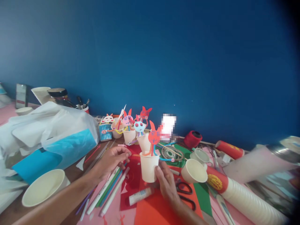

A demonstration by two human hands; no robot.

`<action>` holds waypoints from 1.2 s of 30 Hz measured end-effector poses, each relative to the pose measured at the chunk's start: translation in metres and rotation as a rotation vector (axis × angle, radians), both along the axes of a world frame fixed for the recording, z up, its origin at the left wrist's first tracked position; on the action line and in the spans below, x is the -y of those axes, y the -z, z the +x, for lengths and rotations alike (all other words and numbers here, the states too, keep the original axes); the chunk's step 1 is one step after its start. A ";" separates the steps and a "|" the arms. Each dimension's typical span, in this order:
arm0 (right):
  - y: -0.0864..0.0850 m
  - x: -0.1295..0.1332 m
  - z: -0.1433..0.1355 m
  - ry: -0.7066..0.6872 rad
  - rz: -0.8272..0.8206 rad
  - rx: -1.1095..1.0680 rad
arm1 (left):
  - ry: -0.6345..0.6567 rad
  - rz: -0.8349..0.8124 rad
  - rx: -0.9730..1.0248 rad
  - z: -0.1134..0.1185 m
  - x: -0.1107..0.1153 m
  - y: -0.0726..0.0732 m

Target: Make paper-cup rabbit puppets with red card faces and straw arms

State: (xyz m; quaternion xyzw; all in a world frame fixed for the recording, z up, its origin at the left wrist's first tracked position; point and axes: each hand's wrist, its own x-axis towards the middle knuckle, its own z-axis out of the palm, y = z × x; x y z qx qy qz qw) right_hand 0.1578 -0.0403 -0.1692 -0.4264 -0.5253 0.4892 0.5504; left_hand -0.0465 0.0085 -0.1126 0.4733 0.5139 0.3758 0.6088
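My right hand has its thumb and fingers round the right side of a white paper cup. A red paper head with pointed ears and a drawn face rises from that cup on coloured straws, and a blue straw arm sticks out to the right. Left of the cup and apart from it, my left hand is curled in a pinch; what it holds, if anything, cannot be made out. Below that hand lie several white, green and blue sticks. A glue stick rests in front of the cup.
More cup puppets stand behind. Black-handled scissors, an empty paper cup, a coil of cord, a red thread spool and a long cup stack lie rightward. On the left are a paper bowl and plastic bags.
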 end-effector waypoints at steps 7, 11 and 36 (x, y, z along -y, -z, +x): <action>0.001 0.002 0.001 0.016 -0.002 0.001 | 0.052 -0.012 0.035 -0.001 -0.002 0.011; 0.001 0.002 0.000 -0.030 -0.001 -0.003 | 0.084 -0.008 0.052 -0.002 -0.003 0.016; 0.015 0.002 0.002 -0.056 -0.017 0.065 | 0.051 0.031 0.044 0.002 -0.004 0.032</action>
